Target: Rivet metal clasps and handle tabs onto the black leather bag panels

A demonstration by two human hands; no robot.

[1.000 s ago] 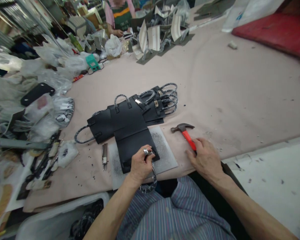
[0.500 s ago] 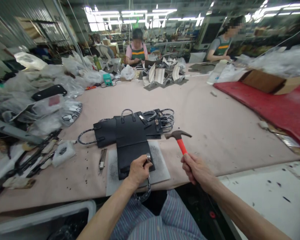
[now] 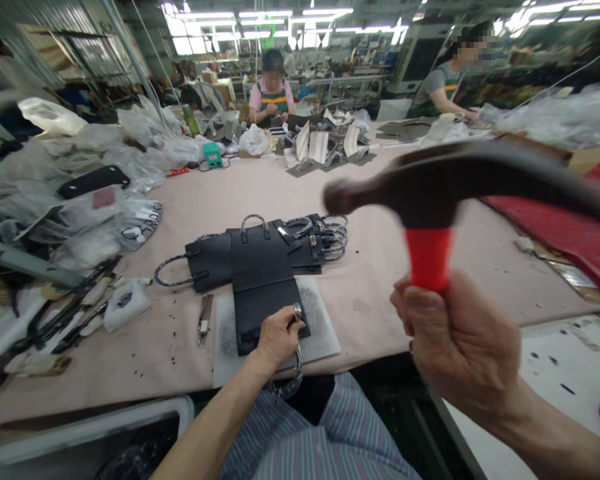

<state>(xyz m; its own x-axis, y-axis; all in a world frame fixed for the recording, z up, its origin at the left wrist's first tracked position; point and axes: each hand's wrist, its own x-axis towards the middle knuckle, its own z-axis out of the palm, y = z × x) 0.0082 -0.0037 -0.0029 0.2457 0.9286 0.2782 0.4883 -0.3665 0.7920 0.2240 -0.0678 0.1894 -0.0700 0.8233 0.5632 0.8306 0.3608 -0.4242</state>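
My right hand (image 3: 460,337) is closed round the red handle of a claw hammer (image 3: 445,183), raised high and close to the camera, its dark head blurred. My left hand (image 3: 279,337) is closed on a small metal punch (image 3: 297,312) that stands upright on the near edge of a black leather bag panel (image 3: 266,307). That panel lies on a grey pad (image 3: 325,327) at the table's front edge. A wrapped bag handle (image 3: 293,380) loops down below my left hand. Behind the panel lie several more black panels with handles (image 3: 280,243).
Small pliers (image 3: 204,319) lie left of the pad. Plastic bags, scissors and tools clutter the left side (image 3: 80,220). A red mat (image 3: 570,227) covers the right. Two other people (image 3: 273,93) work at the far end among striped bag parts (image 3: 325,143).
My right hand took the hammer off the table and swung it up close to the camera. My view tilted up. My left hand stayed on the punch.
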